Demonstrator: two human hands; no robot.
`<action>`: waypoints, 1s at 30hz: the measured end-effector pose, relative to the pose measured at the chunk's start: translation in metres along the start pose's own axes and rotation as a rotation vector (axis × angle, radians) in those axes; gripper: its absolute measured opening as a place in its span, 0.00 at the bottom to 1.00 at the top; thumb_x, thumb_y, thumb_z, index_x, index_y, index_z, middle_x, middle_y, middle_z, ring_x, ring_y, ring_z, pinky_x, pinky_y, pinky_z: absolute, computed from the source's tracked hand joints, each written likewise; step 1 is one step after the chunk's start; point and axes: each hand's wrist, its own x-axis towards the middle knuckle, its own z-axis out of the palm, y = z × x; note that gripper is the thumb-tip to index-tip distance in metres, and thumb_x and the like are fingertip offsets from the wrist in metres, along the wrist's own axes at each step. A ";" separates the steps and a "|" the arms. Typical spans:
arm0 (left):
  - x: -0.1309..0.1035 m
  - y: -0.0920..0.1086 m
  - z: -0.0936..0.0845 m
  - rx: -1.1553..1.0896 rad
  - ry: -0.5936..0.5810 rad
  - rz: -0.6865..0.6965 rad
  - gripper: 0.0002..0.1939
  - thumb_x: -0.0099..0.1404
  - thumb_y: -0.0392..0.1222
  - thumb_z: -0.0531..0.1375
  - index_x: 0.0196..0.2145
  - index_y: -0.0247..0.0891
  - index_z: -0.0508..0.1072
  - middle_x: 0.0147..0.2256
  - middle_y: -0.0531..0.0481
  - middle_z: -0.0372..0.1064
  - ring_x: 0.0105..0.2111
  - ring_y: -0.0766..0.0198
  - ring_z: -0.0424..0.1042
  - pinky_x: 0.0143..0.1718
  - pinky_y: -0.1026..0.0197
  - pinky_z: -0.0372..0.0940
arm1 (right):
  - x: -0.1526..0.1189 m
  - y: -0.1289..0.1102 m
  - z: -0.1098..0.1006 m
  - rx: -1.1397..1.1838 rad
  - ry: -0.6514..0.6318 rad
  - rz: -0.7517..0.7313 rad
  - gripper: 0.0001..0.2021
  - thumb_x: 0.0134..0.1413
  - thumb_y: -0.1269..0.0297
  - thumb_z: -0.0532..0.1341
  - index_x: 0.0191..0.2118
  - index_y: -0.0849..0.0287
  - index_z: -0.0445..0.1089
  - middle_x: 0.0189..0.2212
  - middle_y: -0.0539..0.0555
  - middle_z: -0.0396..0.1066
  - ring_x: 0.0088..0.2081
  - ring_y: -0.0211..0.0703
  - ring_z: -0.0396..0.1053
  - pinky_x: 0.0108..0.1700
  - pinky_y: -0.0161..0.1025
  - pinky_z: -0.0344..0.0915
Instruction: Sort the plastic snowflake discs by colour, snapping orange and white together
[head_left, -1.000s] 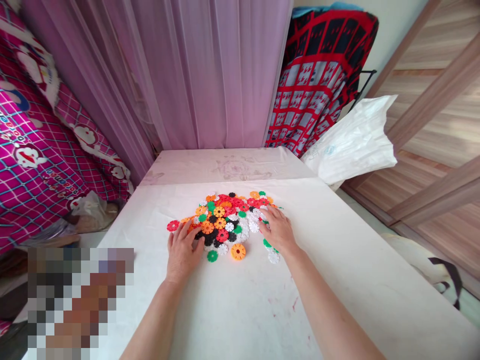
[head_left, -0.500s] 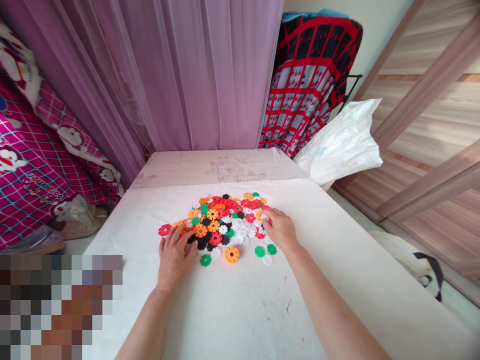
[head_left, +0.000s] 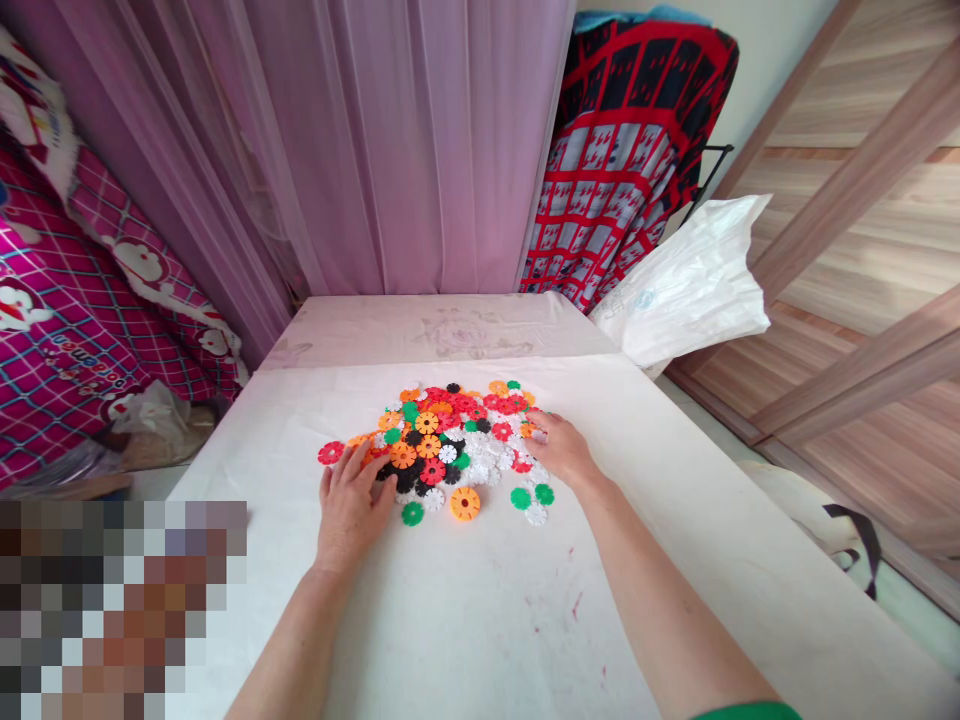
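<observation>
A heap of notched plastic snowflake discs (head_left: 431, 470) in red, orange, green, black and white lies on the white-covered table (head_left: 465, 620). My left hand (head_left: 354, 500) rests at the heap's left side, fingers spread over orange and black discs. At the right side my right hand (head_left: 561, 447) touches the edge of the pile, its fingers stretched out and partly hiding a few discs. Nearest to me sits a larger orange disc (head_left: 465, 504), with a green disc (head_left: 412, 513) to its left. Two green discs and a white disc (head_left: 536, 513) lie apart at the right.
A white plastic bag (head_left: 686, 285) stands at the table's far right corner, beside a red-and-black patterned cloth (head_left: 600, 180). Purple curtains (head_left: 420, 150) hang behind the table. At left is a pink checked cloth (head_left: 97, 320); wooden doors (head_left: 862, 240) are at right.
The view has shifted slightly, and a green sleeve edge now shows at the bottom right. Both hands stay at the sides of the heap, and the discs lie almost the same.
</observation>
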 end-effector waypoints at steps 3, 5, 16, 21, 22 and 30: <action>0.000 0.001 0.000 0.010 -0.008 0.002 0.18 0.68 0.48 0.53 0.50 0.48 0.77 0.63 0.47 0.65 0.65 0.49 0.57 0.66 0.39 0.48 | 0.005 0.000 -0.004 -0.010 -0.053 0.028 0.20 0.49 0.69 0.63 0.50 0.53 0.75 0.45 0.55 0.78 0.46 0.48 0.74 0.45 0.40 0.68; 0.001 0.001 -0.001 0.019 -0.021 -0.004 0.19 0.68 0.48 0.53 0.51 0.47 0.76 0.63 0.47 0.64 0.66 0.48 0.57 0.66 0.39 0.49 | 0.008 -0.005 -0.009 -0.015 -0.092 0.055 0.20 0.48 0.71 0.63 0.50 0.54 0.74 0.46 0.56 0.78 0.47 0.50 0.74 0.47 0.42 0.69; 0.001 0.005 -0.005 0.034 -0.049 -0.016 0.19 0.68 0.48 0.53 0.52 0.46 0.76 0.64 0.47 0.63 0.66 0.47 0.56 0.67 0.38 0.48 | -0.065 -0.073 -0.016 0.374 -0.030 -0.275 0.26 0.48 0.70 0.62 0.56 0.54 0.68 0.49 0.55 0.76 0.51 0.49 0.72 0.56 0.49 0.66; 0.001 0.007 -0.006 0.038 -0.056 -0.016 0.19 0.68 0.47 0.54 0.52 0.47 0.76 0.64 0.47 0.63 0.66 0.47 0.56 0.67 0.38 0.49 | -0.088 -0.090 -0.006 0.352 -0.056 -0.361 0.29 0.45 0.75 0.60 0.56 0.53 0.67 0.46 0.54 0.76 0.49 0.49 0.71 0.54 0.50 0.66; 0.001 0.006 -0.006 0.040 -0.057 -0.016 0.18 0.68 0.47 0.54 0.52 0.46 0.76 0.64 0.47 0.63 0.66 0.47 0.56 0.67 0.38 0.49 | -0.089 -0.091 -0.006 0.336 -0.064 -0.365 0.29 0.44 0.75 0.60 0.56 0.53 0.67 0.45 0.54 0.75 0.49 0.49 0.71 0.54 0.50 0.66; 0.000 0.004 -0.003 0.041 -0.047 -0.007 0.18 0.68 0.47 0.55 0.53 0.47 0.76 0.65 0.47 0.61 0.66 0.46 0.56 0.66 0.37 0.49 | -0.088 -0.097 -0.008 0.257 -0.145 -0.352 0.28 0.46 0.75 0.60 0.57 0.55 0.67 0.47 0.57 0.74 0.51 0.52 0.68 0.55 0.52 0.65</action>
